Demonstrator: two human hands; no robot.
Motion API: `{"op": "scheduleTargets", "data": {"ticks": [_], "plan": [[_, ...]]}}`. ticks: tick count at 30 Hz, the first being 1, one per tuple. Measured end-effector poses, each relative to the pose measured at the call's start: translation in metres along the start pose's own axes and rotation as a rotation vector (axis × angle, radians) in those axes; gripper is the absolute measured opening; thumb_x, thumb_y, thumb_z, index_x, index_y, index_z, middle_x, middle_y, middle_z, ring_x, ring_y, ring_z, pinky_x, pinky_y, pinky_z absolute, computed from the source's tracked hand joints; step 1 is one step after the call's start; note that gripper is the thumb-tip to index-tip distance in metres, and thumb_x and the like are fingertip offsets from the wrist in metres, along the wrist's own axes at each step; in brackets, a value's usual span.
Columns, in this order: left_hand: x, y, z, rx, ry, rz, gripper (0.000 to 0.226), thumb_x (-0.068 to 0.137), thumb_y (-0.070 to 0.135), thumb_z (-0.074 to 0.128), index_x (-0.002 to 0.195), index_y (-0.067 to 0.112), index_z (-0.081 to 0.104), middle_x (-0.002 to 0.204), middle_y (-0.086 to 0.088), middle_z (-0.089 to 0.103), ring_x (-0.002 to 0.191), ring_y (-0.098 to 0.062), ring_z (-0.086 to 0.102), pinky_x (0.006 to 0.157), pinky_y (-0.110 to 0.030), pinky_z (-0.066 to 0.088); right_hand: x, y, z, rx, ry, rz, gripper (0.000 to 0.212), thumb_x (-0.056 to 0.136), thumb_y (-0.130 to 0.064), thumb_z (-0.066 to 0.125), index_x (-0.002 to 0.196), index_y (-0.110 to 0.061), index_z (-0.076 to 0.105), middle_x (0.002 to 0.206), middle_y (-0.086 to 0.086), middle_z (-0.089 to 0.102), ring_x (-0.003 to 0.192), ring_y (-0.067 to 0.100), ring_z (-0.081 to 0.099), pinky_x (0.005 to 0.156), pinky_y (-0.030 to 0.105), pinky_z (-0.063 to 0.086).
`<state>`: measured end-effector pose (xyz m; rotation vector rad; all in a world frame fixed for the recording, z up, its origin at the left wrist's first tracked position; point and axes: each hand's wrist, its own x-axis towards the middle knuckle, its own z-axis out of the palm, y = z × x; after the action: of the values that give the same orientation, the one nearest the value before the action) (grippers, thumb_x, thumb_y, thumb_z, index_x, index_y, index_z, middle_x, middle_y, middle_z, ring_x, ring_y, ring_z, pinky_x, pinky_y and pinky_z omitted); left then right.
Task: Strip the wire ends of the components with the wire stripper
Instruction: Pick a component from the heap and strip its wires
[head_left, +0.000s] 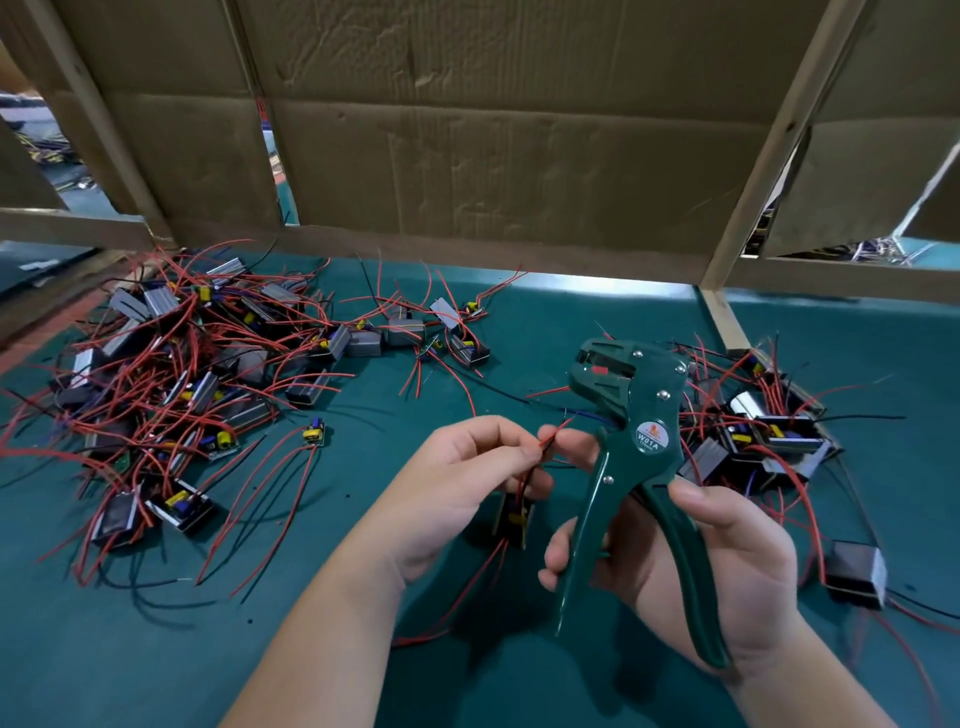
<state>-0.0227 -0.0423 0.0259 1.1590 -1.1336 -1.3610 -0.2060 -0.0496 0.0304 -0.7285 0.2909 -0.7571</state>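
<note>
Over the mat (519, 322), left fingers (519, 452) pinch wire (560, 427); right fingers (556, 553) grip stripper (649, 415).

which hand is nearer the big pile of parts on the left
Left. The left hand, pinching a red wire, is right of the pile; the right hand, holding the stripper, is farther right, beyond it.

You've got open green mat (156, 665) at near left, and a lane up the middle with just a few stray wires across it. The big tangle of components (182, 374) blocks the left. A smaller pile (769, 431) and a wooden rail (727, 322) block the right. The cardboard wall (493, 156) shuts off the back.
</note>
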Motion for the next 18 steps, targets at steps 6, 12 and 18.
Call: {"op": "scheduleTargets", "data": {"ticks": [6, 12, 18], "plan": [[-0.001, -0.001, 0.007, 0.019, 0.144, 0.009, 0.029, 0.092, 0.013, 0.055, 0.066, 0.025, 0.06, 0.061, -0.002, 0.064, 0.062, -0.016, 0.061, 0.056, -0.015, 0.046, 0.001, 0.002, 0.001, 0.005, 0.021, -0.022, 0.082, 0.059, -0.026, 0.082, 0.127, 0.009, 0.052, 0.1, 0.032, 0.06, 0.075, 0.047, 0.061, 0.072, 0.06, 0.05], [0.008, -0.007, 0.01, -0.135, 0.446, 0.076, 0.02, 0.096, 0.011, 0.05, 0.078, 0.016, 0.057, 0.054, 0.007, 0.044, 0.044, -0.008, 0.041, 0.045, -0.015, 0.04, -0.001, 0.002, 0.002, -0.111, -0.017, 0.005, 0.071, 0.066, -0.027, 0.079, 0.126, 0.003, 0.057, 0.109, 0.042, 0.053, 0.077, 0.047, 0.061, 0.073, 0.059, 0.048], [0.005, 0.0, -0.004, -0.066, 0.459, 0.281, 0.017, 0.096, 0.024, 0.054, 0.081, 0.023, 0.062, 0.052, 0.017, 0.045, 0.045, 0.0, 0.035, 0.049, -0.009, 0.039, -0.007, -0.007, -0.004, -0.087, -0.043, 0.014, 0.071, 0.07, -0.026, 0.077, 0.129, 0.004, 0.051, 0.13, 0.04, 0.047, 0.078, 0.045, 0.063, 0.074, 0.056, 0.051]]}}
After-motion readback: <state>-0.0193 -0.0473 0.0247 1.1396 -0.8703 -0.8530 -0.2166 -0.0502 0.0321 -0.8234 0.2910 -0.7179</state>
